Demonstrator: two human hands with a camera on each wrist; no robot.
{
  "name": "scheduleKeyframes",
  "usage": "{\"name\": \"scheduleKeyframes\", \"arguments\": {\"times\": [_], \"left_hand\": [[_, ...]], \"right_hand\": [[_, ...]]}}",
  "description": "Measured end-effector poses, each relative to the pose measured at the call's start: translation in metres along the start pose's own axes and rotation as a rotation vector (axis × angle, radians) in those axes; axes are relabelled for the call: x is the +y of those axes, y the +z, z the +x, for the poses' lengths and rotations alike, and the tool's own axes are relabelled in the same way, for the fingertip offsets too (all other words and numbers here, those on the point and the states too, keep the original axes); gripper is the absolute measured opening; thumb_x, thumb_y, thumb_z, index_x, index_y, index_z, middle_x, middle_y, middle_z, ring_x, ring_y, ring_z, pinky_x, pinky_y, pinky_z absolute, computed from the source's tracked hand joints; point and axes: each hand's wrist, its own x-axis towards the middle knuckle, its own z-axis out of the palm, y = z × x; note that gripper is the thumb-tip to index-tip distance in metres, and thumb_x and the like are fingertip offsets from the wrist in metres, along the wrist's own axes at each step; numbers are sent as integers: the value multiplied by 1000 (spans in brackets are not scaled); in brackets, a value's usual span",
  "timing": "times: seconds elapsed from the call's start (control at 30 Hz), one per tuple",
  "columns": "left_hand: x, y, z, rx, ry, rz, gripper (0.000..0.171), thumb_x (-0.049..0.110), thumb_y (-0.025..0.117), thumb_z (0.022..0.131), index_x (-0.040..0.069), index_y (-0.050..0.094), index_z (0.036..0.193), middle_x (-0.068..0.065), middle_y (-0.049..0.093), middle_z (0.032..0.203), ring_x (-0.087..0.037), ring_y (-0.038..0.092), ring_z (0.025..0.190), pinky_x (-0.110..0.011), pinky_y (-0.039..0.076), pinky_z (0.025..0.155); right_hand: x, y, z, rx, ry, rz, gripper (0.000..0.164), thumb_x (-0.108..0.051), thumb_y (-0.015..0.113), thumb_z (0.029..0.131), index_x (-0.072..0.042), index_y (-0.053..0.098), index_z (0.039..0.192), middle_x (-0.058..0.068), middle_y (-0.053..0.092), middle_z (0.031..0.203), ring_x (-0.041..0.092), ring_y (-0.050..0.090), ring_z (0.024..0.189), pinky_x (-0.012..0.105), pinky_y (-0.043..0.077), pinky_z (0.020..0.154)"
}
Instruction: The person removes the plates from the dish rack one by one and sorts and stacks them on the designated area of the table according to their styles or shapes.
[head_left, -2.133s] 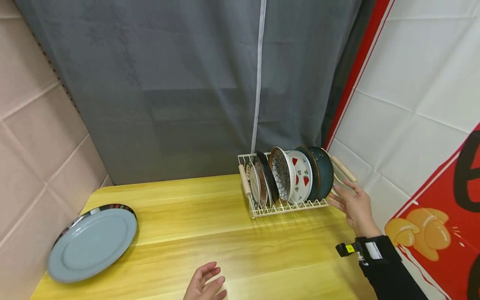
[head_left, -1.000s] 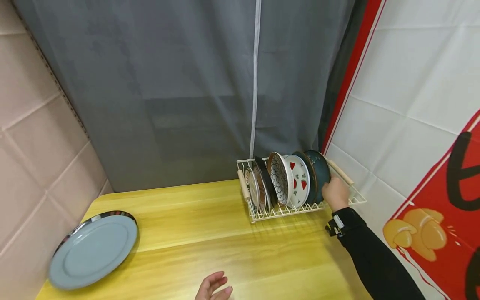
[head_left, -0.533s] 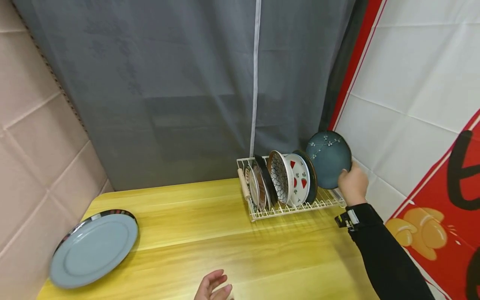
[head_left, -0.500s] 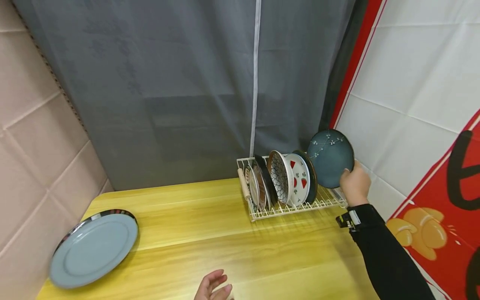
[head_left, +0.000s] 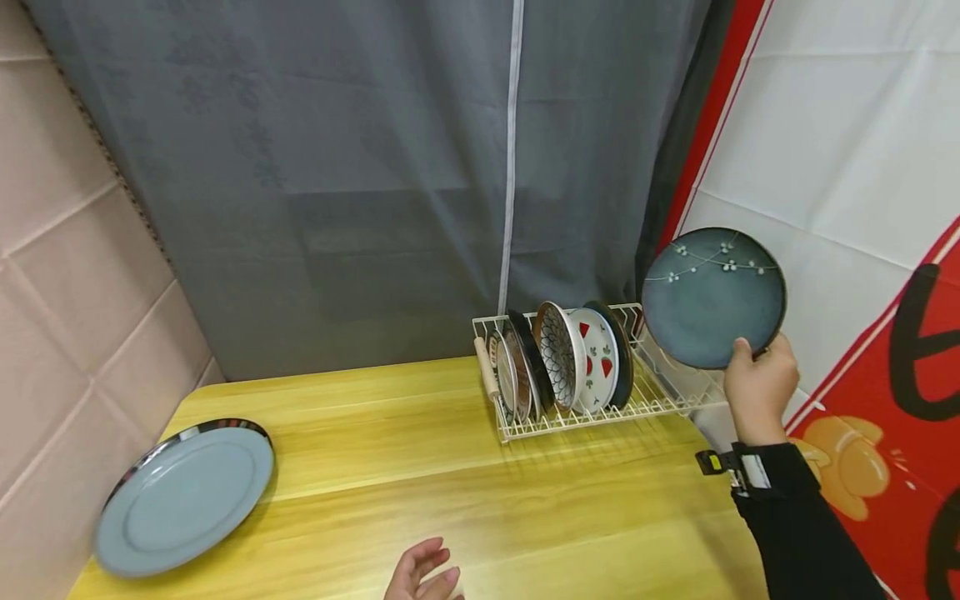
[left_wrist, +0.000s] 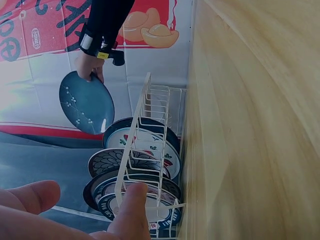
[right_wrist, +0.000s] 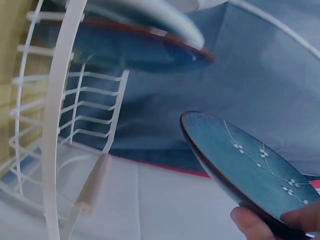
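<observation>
My right hand (head_left: pixel 763 385) pinches the lower rim of a round teal plate (head_left: pixel 712 300) with a white blossom pattern. The plate is raised above the right end of a cream wire dish rack (head_left: pixel 652 406), and the right wrist view shows its dark edge between thumb and fingers (right_wrist: pixel 252 223). Several dishes stand on edge in the rack: a white plate with red fruit (head_left: pixel 598 367), a dark blue plate (head_left: pixel 624 367) right of it, a patterned bowl (head_left: pixel 558 354) and a black plate (head_left: pixel 536 367). My left hand (head_left: pixel 422 573) hovers at the front, fingers loosely bent, holding nothing.
A large pale blue plate (head_left: pixel 187 500) lies over a dark-rimmed one (head_left: pixel 247 422) at the left of the wooden table (head_left: pixel 360 467). A grey curtain (head_left: pixel 360 208) hangs behind. White sheeting with a red print (head_left: pixel 922 367) borders the right side.
My right hand reached to the rack, took hold of the teal plate, lifted it out of the right end and moved it up and rightward. The left hand has barely moved.
</observation>
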Motion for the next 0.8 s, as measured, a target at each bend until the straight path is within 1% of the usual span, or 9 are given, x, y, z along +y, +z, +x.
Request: {"name": "scheduleKeyframes", "arguments": {"times": [0.07,0.1,0.17,0.23,0.3,0.4,0.53,0.67,0.8], "left_hand": [[-10,-5,3,-14,23,-12,61,19,80,104,-6,53,152,-19,69,140,-14,70,117,-47,72,94],[-8,-4,2,-15,15,-9,62,20,80,105,-7,52,153,-20,69,141,-15,71,118,-47,72,95],[5,2,-2,0,-12,16,70,21,79,105,-12,45,156,-28,64,147,-19,71,121,-50,72,97],[21,9,-6,11,-42,37,77,22,77,106,-16,37,160,-37,56,154,-22,70,125,-53,72,100],[36,15,-10,23,-69,48,81,21,76,106,-18,32,162,-41,50,158,-24,68,128,-55,70,103],[50,21,-14,17,-81,51,79,18,73,108,-19,29,162,-42,48,158,-25,66,130,-59,69,106],[56,23,-14,-1,-86,61,78,18,71,109,-20,28,162,-40,50,156,-28,66,132,-61,69,106],[55,23,-13,-4,-90,72,77,18,70,110,-20,27,162,-42,49,158,-33,65,135,-62,69,105],[54,22,-13,-5,-91,63,78,18,71,109,-19,27,162,-39,51,156,-30,65,134,-61,69,106]], "right_hand": [[-33,-17,-25,4,38,41,35,-12,64,107,8,72,135,8,83,113,18,74,105,23,52,89],[-48,-25,-35,1,59,67,30,-10,64,107,7,73,130,-4,81,103,6,71,96,15,48,83],[-72,-39,-53,-19,87,148,17,-6,64,107,0,74,120,-23,71,88,-10,62,83,5,45,75],[-82,-46,-63,-53,138,292,14,-2,62,108,-12,71,114,-34,61,84,-18,61,74,3,52,67],[-88,-52,-72,-92,190,437,23,2,62,108,-20,67,112,-28,67,87,-15,67,72,6,58,63],[-90,-57,-86,-157,270,592,27,7,61,108,-18,68,116,-16,74,94,-5,76,68,13,63,58],[-90,-61,-106,-231,339,627,29,10,61,108,-15,70,118,-15,77,92,0,76,65,16,64,56],[-84,-64,-126,-316,405,639,34,10,63,109,-23,70,113,-18,77,90,0,75,67,18,64,55],[-71,-66,-147,-459,435,691,43,11,61,109,-30,73,107,-16,79,92,1,76,68,19,64,55]]}}
